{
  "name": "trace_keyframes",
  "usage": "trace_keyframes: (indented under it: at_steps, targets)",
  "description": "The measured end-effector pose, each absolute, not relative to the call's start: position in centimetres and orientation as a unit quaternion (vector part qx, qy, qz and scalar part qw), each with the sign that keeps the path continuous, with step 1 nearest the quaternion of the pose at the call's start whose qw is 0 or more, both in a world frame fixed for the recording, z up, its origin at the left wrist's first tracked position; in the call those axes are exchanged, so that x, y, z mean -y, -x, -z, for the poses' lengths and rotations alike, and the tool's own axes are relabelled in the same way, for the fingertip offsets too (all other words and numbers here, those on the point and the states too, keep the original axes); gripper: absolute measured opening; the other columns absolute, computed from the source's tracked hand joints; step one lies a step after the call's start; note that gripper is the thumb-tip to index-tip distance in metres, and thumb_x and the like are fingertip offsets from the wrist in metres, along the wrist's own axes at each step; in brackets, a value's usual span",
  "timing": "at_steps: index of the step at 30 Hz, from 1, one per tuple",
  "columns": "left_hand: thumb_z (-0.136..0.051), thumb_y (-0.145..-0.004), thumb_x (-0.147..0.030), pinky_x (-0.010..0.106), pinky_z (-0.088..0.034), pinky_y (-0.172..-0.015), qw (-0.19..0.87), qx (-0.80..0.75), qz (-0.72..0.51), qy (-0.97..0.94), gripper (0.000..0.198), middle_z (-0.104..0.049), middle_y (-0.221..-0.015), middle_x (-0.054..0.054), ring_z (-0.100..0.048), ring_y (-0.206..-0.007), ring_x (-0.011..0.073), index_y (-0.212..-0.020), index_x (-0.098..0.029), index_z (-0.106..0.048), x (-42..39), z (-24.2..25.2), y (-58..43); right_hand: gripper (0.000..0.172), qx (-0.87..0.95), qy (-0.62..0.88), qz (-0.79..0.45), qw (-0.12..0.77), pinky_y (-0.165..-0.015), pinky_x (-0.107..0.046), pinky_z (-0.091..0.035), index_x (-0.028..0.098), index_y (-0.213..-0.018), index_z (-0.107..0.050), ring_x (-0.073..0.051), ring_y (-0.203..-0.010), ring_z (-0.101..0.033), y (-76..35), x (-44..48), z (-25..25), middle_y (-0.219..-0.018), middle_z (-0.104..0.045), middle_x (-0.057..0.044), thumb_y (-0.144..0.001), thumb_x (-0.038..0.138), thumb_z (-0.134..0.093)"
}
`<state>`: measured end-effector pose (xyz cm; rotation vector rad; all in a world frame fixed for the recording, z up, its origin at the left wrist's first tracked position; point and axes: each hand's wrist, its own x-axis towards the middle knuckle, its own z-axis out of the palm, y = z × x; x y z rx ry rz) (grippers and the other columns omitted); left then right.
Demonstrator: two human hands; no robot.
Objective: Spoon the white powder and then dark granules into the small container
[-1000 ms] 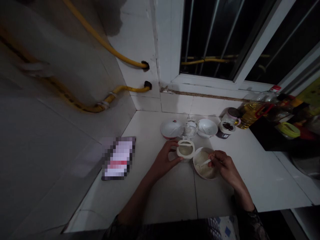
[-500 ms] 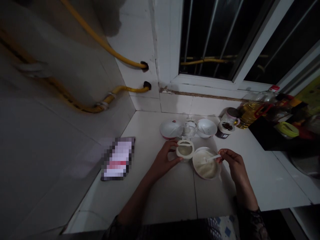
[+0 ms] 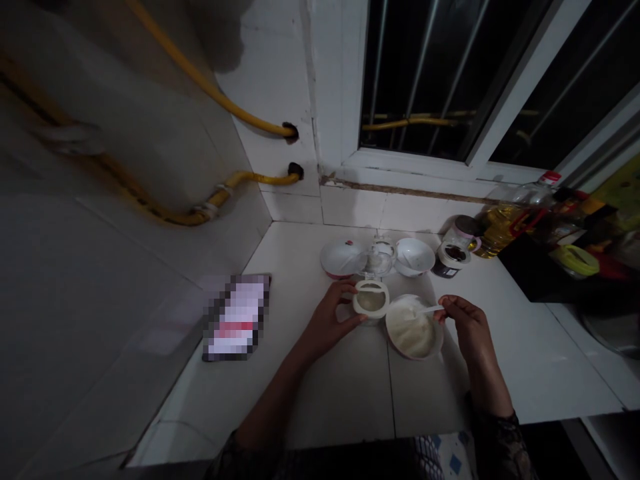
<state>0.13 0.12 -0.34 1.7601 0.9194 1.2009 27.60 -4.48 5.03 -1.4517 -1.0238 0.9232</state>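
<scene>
My left hand [image 3: 336, 313] is closed around the side of a small clear jar [image 3: 371, 300] with a white rim, its see-through lid [image 3: 376, 263] flipped back. Between finger and thumb, my right hand [image 3: 465, 321] pinches the handle of a small white spoon [image 3: 429, 309]. The spoon's head dips into a whitish, grainy powder [image 3: 414, 335] in a white bowl [image 3: 411, 358]. This bowl stands just right of the jar, at a slightly nearer spot on the counter.
Behind the jar are a shallow bowl [image 3: 339, 257], another white bowl [image 3: 415, 256] and a second small jar [image 3: 384, 247]. A dark-labelled jar [image 3: 450, 259] and an oil bottle [image 3: 505, 217] stand at right. A blurred-out phone [image 3: 237, 317] lies left on the white tiled counter [image 3: 340, 393].
My right hand has shifted slightly with the spoon, whose head has moved toward the far side of the powder bowl. My left hand and the jar have stayed put.
</scene>
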Motion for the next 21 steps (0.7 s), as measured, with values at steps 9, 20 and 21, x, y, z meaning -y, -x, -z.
trace_keyframes:
  at_steps: [9, 20, 21]
  targets:
    - [-0.075, -0.08, -0.03, 0.039, -0.055, -0.091, 0.394, -0.367, -0.469, -0.7, 0.037, -0.056, -0.128, 0.009, -0.057, -0.121, 0.025, -0.11, -0.024, -0.054, -0.1, 0.4, 0.0, 0.028, 0.488, 0.571, -0.324, 0.576, -0.064, -0.032, -0.05, 0.021, -0.077, -0.062, -0.018, -0.057, -0.059, -24.2, 3.3, -6.6, -0.059, -0.067, -0.002, -0.08, 0.049, -0.065]
    - [-0.076, -0.079, -0.033, 0.04, -0.056, -0.09, 0.402, -0.357, -0.478, -0.694, 0.039, -0.055, -0.129, 0.01, -0.057, -0.12, 0.0255, -0.11, -0.024, -0.054, -0.2, 0.4, -0.1, 0.026, 0.831, 0.416, 0.013, 0.37, -0.1, -0.046, -0.042, 0.024, -0.096, -0.065, -0.018, -0.072, -0.065, -22.4, 4.0, -5.6, -0.084, -0.074, -0.003, -0.088, 0.01, -0.044]
    - [-0.076, -0.079, -0.033, 0.041, -0.055, -0.09, 0.402, -0.358, -0.478, -0.694, 0.039, -0.055, -0.129, 0.01, -0.057, -0.12, 0.0255, -0.11, -0.024, -0.054, -0.2, 0.4, -0.1, 0.024, 0.816, 0.426, 0.012, 0.39, -0.1, -0.047, -0.042, 0.024, -0.095, -0.064, -0.018, -0.071, -0.065, -22.6, 4.1, -5.8, -0.082, -0.074, -0.003, -0.089, 0.011, -0.045]
